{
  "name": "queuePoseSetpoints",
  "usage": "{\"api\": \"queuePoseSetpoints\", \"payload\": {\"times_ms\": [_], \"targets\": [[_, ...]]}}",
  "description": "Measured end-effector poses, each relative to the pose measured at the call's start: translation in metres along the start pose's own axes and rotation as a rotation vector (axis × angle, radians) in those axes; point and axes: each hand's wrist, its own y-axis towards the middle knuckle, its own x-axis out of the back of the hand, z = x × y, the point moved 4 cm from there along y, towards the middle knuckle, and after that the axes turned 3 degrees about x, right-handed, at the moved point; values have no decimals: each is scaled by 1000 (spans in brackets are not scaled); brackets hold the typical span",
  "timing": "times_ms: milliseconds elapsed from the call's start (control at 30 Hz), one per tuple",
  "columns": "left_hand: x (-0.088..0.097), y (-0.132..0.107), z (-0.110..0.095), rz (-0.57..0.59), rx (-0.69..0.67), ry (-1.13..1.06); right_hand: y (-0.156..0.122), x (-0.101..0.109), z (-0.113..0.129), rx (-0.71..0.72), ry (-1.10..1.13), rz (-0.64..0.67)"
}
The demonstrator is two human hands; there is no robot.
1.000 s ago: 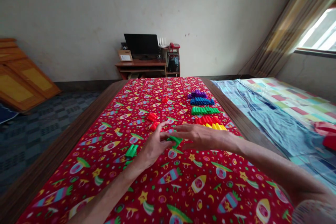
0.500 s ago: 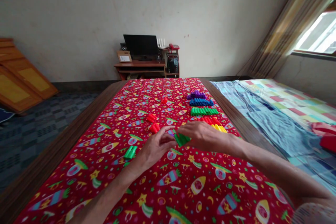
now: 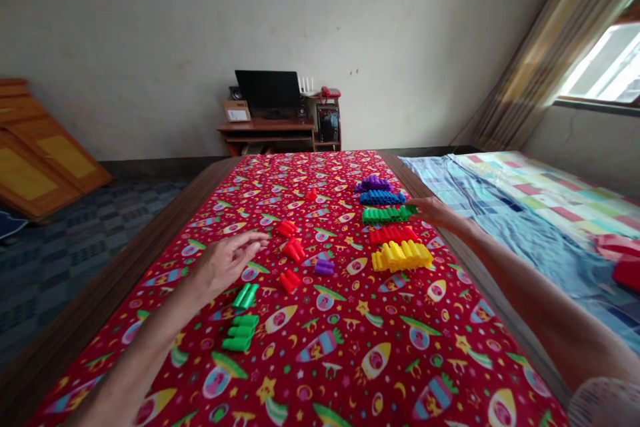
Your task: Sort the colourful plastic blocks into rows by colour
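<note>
Right hand [image 3: 434, 211]: While fingertips meet the near-side end of a green tube row [image 3: 387, 215], whether they grip is unclear.
Row's long axis: leftward from those fingertips, tubes crosswise.
Left hand [image 3: 227, 263]: loosely open, left of a red tube block [image 3: 294, 250].

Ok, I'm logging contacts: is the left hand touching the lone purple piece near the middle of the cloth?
Apart. The head view shows cloth and a red piece between the left hand and the purple piece.

loose blocks [image 3: 289, 281] left, block rows [image 3: 390, 215] right, apparently bed [image 3: 525, 213] beyond
</note>
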Motion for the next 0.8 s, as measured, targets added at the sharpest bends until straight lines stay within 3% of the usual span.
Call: {"api": "queuePoseSetpoints", "payload": {"times_ms": [167,400,600,800], "targets": [[10,-34,36,30,-7,204,6,-6,-7,36,59,1],[2,-87,66,134,-40,237,8,-12,-8,139,120,5],[-7,-88,71,93,17,220,-3,4,2,68,117,-83],[-20,-78,78,168,19,167,-31,31,45,170,200,-172]]}}
